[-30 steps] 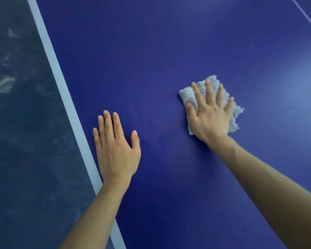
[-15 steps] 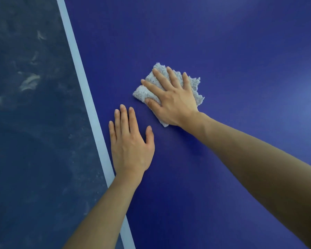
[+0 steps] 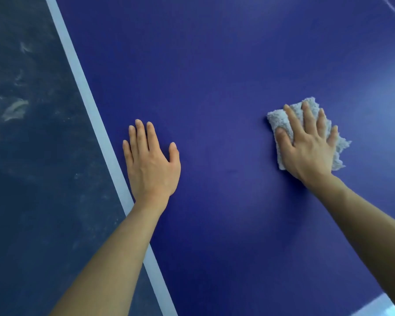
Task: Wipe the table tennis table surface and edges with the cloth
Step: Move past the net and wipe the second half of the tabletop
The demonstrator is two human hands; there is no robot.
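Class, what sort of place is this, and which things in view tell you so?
Probably a sports hall or games room: a blue table with a white edge line, like a table tennis table, stands over a dark, scuffed floor. The right hand presses a cloth on it.

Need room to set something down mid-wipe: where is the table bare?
Bare blue table lies beyond both hands, between the left hand and the cloth under the right hand, and nearer, between the forearms. Tightest: the strip between the left hand and the white edge line.
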